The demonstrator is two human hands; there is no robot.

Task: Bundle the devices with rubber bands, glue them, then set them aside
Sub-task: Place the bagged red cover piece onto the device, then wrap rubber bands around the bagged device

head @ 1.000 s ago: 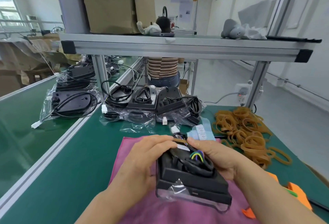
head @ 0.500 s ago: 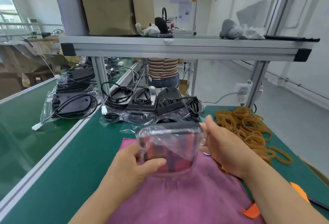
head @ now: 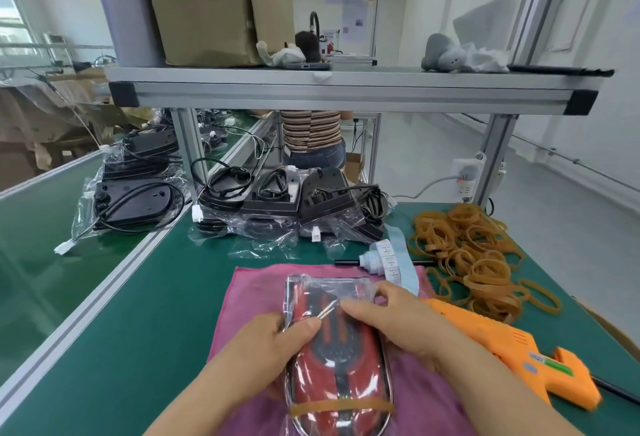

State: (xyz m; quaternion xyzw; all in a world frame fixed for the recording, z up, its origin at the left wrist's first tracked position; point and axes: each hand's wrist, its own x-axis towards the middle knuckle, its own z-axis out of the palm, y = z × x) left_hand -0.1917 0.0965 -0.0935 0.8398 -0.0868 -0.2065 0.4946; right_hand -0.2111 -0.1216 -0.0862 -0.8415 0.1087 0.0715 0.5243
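Head view: on the pink cloth (head: 249, 283), our left hand (head: 273, 349) and right hand (head: 391, 324) both clasp the bagged red device (head: 341, 359), one rubber band (head: 341, 405) around its near end. We should smooth the bag flat before gluing; the orange glue gun (head: 502, 356) lies just right of the cloth on the bench (head: 121, 314).

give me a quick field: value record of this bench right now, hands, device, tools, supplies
left hand: grips the left edge of the bagged device, thumb on top
right hand: pinches the clear bag at its upper right
bagged device: red and black, face up, on the pink cloth
rubber band on device: one, across the near end
glue gun: orange, lying on the mat right of the cloth, untouched
loose rubber bands: heap at far right
finished pile: bagged black units at the back
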